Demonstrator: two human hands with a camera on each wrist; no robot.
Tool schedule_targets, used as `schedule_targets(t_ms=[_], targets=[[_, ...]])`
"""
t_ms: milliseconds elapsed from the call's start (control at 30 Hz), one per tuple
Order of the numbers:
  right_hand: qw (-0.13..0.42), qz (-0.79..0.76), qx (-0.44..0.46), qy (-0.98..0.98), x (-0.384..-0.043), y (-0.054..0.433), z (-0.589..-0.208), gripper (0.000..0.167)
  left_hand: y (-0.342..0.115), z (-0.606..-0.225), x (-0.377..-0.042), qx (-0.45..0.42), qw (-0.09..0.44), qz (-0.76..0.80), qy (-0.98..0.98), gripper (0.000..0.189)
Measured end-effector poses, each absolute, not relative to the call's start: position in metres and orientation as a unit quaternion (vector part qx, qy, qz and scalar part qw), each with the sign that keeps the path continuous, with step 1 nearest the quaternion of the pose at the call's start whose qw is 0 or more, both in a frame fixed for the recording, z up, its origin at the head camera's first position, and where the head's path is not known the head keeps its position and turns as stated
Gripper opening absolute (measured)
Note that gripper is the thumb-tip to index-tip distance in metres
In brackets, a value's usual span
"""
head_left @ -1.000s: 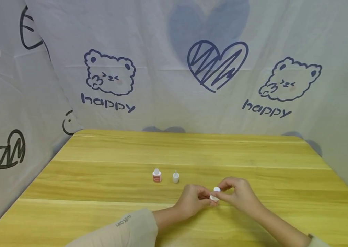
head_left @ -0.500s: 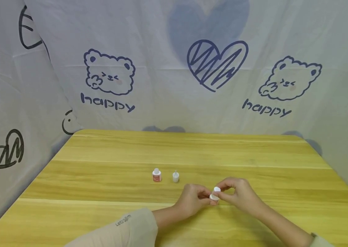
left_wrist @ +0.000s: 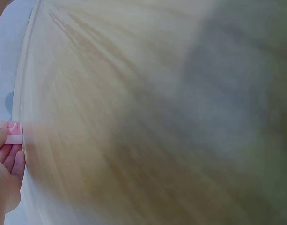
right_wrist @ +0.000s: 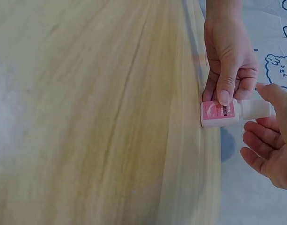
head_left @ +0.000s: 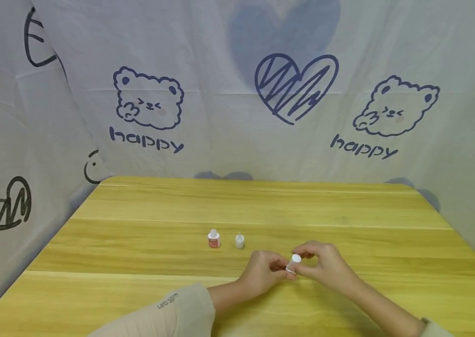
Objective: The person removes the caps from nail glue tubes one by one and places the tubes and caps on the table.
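Observation:
My left hand [head_left: 261, 276] holds a small white bottle [right_wrist: 218, 113] with a pink label, thumb on the label. The bottle stands upright, its base at the table. In the left wrist view only part of this bottle [left_wrist: 13, 132] shows at the edge. My right hand [head_left: 326, 267] has its fingers curled round the white cap [right_wrist: 254, 109] on top; one fingertip [right_wrist: 260, 87] seems just off the cap's side. Farther back on the table stand a second white bottle [head_left: 214, 239] with a red-pink label and a loose white cap [head_left: 239, 241] with a thin stem pointing up.
The wooden table [head_left: 136, 295] has rounded far corners. Behind it and to the left hang pale cloths [head_left: 220, 126] printed with bears, hearts and the word "happy". A light sleeve [head_left: 166, 311] covers my left forearm.
My right hand's fingers have shifted slightly round the cap, and the cap's top now shows more fully. The left hand, the second bottle and the loose cap stay put.

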State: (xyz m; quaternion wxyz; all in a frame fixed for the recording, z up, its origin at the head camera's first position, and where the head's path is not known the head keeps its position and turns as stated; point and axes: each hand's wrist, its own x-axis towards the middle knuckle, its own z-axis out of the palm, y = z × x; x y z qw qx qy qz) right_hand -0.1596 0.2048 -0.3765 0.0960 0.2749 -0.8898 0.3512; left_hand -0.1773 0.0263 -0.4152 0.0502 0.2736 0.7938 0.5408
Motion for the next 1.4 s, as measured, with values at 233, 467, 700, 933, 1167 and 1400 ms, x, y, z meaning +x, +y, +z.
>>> schedule_targets(t_ms=[233,467,700,933,1167,1400], targets=[[0.074,0.365,0.256,-0.892,-0.158,0.204,-0.375,0.007,0.027,-0.416,-0.178,0.275,0.045,0.541,0.793,0.014],[0.048,0.374,0.27,-0.886,-0.159,0.206,-0.371,0.009,0.027,-0.417,-0.178,0.274,0.044,0.541,0.794,0.015],[0.024,0.371,0.276,-0.886,-0.161,0.209,-0.369,0.012,0.028,-0.417,-0.178,0.272,0.043,0.541,0.795,0.015],[-0.006,0.358,0.295,-0.886,-0.164,0.211,-0.364,0.018,0.028,-0.417,-0.178,0.27,0.042,0.539,0.797,0.016],[-0.05,0.359,0.325,-0.874,-0.167,0.215,-0.358,0.025,0.027,-0.416,-0.178,0.273,0.046,0.54,0.794,0.015],[-0.065,0.373,0.325,-0.867,-0.169,0.218,-0.354,0.026,0.026,-0.416,-0.178,0.28,0.039,0.536,0.795,0.014]])
